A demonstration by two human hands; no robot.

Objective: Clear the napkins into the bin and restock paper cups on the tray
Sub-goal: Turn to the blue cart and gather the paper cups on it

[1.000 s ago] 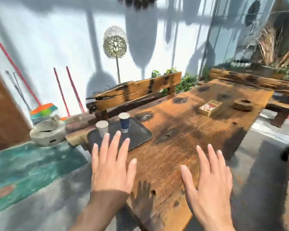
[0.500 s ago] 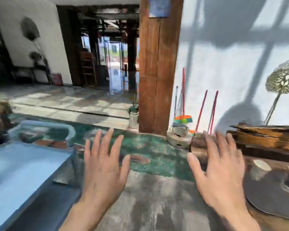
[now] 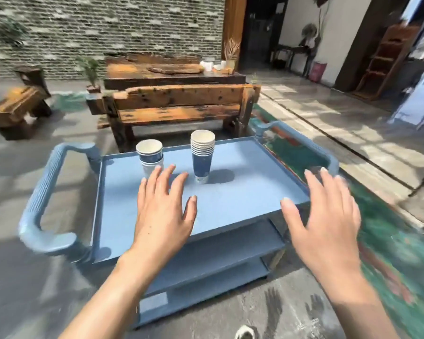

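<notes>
A blue three-shelf cart [image 3: 242, 204] stands in front of me. On its top shelf are two stacks of blue-and-white paper cups: a tall stack [image 3: 202, 156] and a shorter stack [image 3: 149, 155] to its left. My left hand [image 3: 164, 206] hovers flat over the top shelf, fingers spread, just in front of the short stack and touching nothing. My right hand [image 3: 326, 216] is open above the cart's right front corner, holding nothing. The tray, the napkins and the bin are out of view.
The cart has blue handles at its left [image 3: 42, 194] and right [image 3: 304, 140] ends. A wooden bench [image 3: 179, 108] stands just behind it, with a wooden table [image 3: 171, 73] further back. A low wooden stool [image 3: 17, 106] sits far left. Green painted floor runs along the right.
My view has swung left from the wooden table with the black tray, past a doorway, to the blue cart. Both hands stay open and empty throughout.
</notes>
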